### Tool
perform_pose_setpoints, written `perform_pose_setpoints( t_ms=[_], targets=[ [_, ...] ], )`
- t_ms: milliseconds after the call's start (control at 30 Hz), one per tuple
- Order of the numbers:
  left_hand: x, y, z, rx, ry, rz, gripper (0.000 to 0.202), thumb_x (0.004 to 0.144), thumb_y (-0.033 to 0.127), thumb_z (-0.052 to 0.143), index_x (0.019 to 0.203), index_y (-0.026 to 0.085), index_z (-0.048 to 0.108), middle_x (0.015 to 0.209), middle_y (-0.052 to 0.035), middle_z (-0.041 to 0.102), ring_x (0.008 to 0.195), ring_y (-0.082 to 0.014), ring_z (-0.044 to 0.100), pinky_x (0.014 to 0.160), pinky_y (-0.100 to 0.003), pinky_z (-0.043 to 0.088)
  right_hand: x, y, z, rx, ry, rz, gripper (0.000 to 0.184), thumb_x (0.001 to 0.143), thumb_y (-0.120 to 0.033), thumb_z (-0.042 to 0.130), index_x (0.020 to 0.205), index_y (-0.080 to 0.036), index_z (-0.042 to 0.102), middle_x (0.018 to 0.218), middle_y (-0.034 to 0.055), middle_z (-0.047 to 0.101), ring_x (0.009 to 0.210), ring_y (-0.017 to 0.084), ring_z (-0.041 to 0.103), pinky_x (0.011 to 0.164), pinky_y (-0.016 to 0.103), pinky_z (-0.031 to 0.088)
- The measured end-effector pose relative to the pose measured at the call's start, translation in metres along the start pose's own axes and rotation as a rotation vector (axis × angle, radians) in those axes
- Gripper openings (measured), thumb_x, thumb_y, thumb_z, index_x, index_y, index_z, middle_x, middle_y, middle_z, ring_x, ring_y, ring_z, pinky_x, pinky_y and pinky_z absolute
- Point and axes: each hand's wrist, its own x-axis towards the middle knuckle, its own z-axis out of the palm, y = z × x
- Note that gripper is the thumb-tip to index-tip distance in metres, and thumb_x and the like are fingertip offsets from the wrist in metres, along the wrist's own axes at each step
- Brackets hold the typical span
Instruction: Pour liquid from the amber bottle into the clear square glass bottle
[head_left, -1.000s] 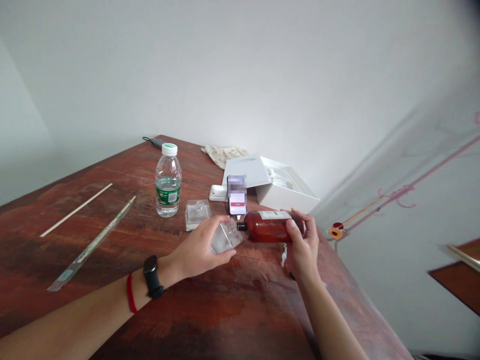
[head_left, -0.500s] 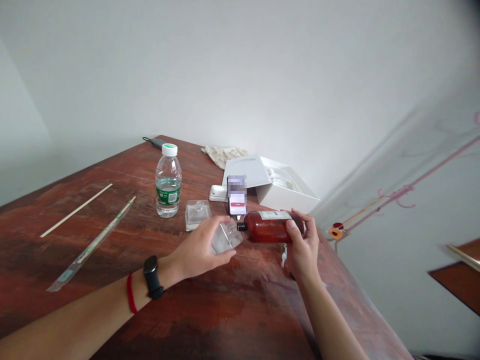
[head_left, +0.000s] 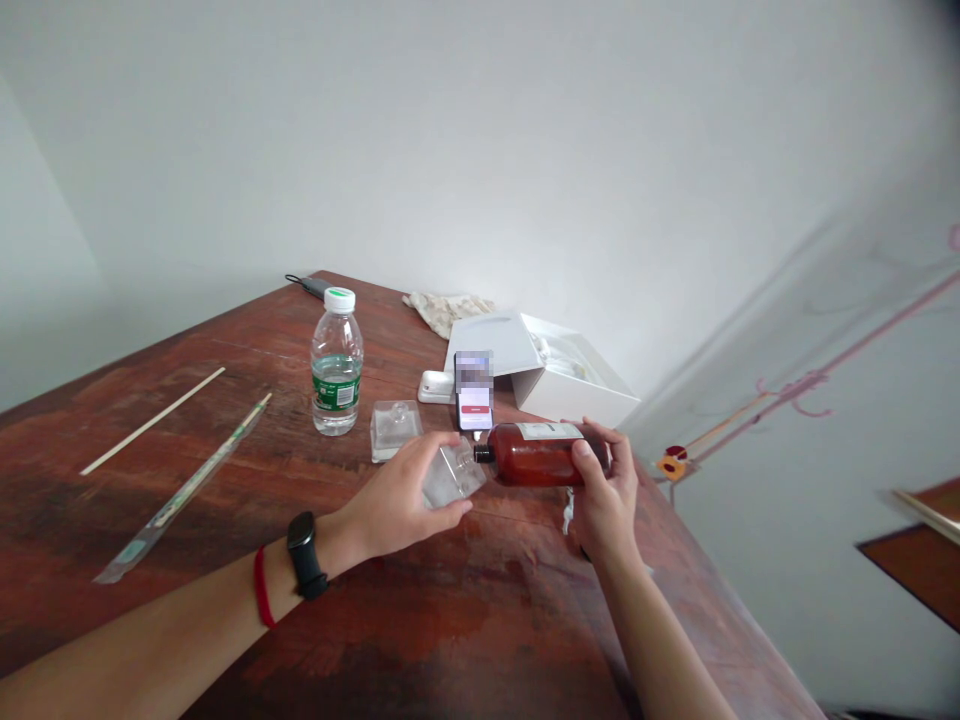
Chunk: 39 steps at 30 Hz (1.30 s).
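Observation:
My left hand (head_left: 405,490) is closed around a small clear square bottle (head_left: 454,474), which is tilted with its neck toward the right. In my right hand (head_left: 604,480) is a reddish-brown bottle (head_left: 529,458) with a pale label, tipped onto its side. The brown bottle's black neck points left and meets the mouth of the clear bottle; whether they touch or liquid runs between them, I cannot tell. A second clear square bottle (head_left: 393,432) rests on the table just behind my left hand.
On the wooden table (head_left: 420,620) are a water bottle (head_left: 337,370), a bare thin stick (head_left: 154,420), a wrapped stick (head_left: 191,485) and a grey pouch-like item (head_left: 309,285). Further back are a propped phone (head_left: 474,390), an open white box (head_left: 577,375) and a cloth (head_left: 442,308).

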Motion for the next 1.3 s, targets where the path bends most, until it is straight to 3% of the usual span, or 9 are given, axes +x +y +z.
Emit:
perform_pose_setpoints(
  t_ms=[1300],
  targets=[
    [-0.0004, 0.0022, -0.0006, -0.001, 0.004, 0.013, 0.061, 0.087, 0.031, 0.077, 0.141, 0.026, 0.050, 0.143, -0.0106, 0.065, 0.133, -0.0327, 0.063, 0.118, -0.055, 0.048, 0.0003, -0.0003, 0.0004, -0.009, 0.005, -0.056, 0.043, 0.079, -0.049, 0.083, 0.113, -0.026, 0.069, 0.115, 0.0080, 0.076, 0.112, 0.030, 0.071, 0.100, 0.049, 0.053]
  ],
)
